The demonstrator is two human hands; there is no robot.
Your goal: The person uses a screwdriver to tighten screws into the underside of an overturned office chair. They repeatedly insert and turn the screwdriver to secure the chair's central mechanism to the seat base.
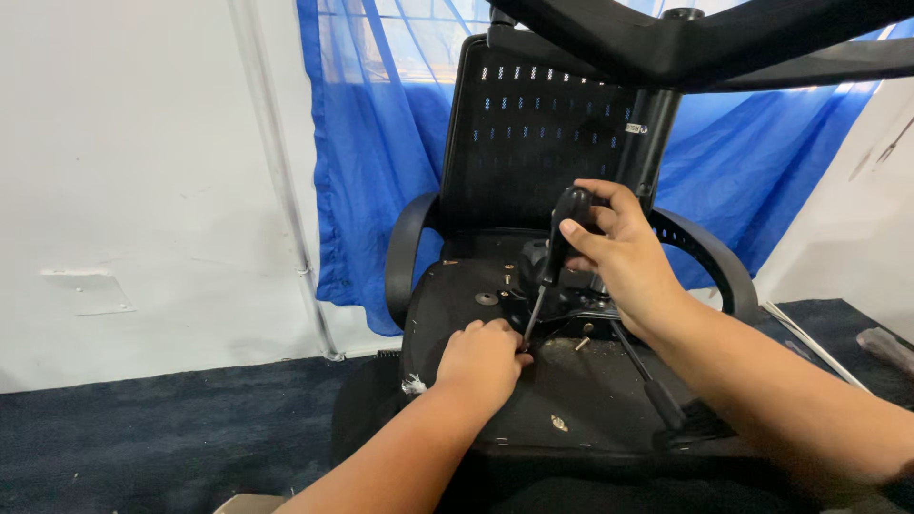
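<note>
We hold a screwdriver [557, 249] in the right hand [619, 257], fingers clamped around its black handle, shaft angled down toward 7 o'clock. The tip meets the underside of the seat [571, 390], at the near edge of the black mechanism plate [562, 290]. The left hand [486, 357] rests on the seat at the tip, fingers curled together around that spot; whether they pinch a screw we cannot tell, as the knuckles hide it. The chair [533, 133] lies upturned, its base [705, 38] at 12 o'clock and the armrests [405, 252] at 9 and 3 o'clock. A loose screw [582, 343] and a washer [486, 298] lie on the seat near the plate. We judge the step in hand to be working a fastener at the plate; it calls for a steady, seated tip.
</note>
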